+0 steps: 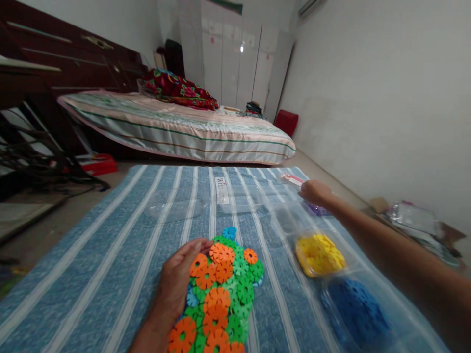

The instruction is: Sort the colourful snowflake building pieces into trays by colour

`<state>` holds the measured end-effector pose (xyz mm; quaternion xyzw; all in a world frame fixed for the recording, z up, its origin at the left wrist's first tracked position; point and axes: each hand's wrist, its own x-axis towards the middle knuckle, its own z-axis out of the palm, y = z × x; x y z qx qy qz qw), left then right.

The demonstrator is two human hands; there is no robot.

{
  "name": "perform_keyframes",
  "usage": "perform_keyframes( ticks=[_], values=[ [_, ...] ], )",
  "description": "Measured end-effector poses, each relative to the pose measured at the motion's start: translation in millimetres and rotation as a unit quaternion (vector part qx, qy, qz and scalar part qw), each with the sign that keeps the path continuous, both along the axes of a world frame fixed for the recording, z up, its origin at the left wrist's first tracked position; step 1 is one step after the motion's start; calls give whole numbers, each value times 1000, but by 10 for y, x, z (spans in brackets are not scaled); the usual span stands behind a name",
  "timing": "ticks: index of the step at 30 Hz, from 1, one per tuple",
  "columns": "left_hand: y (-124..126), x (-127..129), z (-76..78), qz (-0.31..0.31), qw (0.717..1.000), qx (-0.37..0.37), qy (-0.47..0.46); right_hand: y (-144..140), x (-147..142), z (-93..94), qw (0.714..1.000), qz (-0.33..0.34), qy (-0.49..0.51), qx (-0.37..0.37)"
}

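Notched plastic discs in orange and green (pixel 217 274), with some blue ones among them, lie in a heap on the striped cloth. My left hand (pixel 178 272) rests against the left side of this heap, its fingers stretched along the upper edge and its thumb near an orange disc. My right hand (pixel 315 192) is at the far right, above the purple pieces (pixel 318 210) in the clear tray. Its fingers look curled, and whatever they hold is hidden. Nearer to me in the tray are yellow discs (pixel 321 254) and dark blue discs (pixel 358 311).
A clear plastic lid or tray (pixel 239 208) and a printed label (pixel 222 191) lie farther back on the cloth. Beside my right hand is a red and white packet (pixel 292 179). A bed (pixel 191 130) stands behind; boxes and packaging (pixel 415 223) sit at right.
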<state>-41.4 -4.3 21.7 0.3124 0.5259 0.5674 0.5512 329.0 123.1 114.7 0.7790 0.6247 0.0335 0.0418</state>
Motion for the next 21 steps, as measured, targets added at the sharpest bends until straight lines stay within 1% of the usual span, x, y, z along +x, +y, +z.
perform_keyframes(
  ticks=[4,7,8,10,11,12,14,15,17,21],
  values=[
    [-2,1,-9,-3,1000,27,5,-526,308,-87,997,-19,11,-81],
    [-17,10,-9,-4,999,45,6,-873,594,-244,982,-52,59,-170],
    [-21,14,-10,-3,999,48,2,-970,684,-316,974,-59,91,-197],
    [-29,23,-12,0,999,49,-13,-1129,834,-475,940,-72,253,-219],
    [-32,26,-13,1,999,49,-20,-1191,886,-552,922,-72,315,-215],
    [-35,29,-13,1,998,50,-25,-1243,920,-618,910,-72,357,-201],
    [-42,31,-14,-1,998,55,-30,-1316,941,-693,897,-71,404,-164],
    [-46,30,-14,-2,998,58,-31,-1341,936,-696,894,-70,417,-146],
    [-53,28,-16,-2,997,60,-38,-1374,918,-630,894,-65,428,-115],
    [-56,23,-42,-3,997,63,-55,-1411,924,-367,910,-50,402,-86]
  ],
)
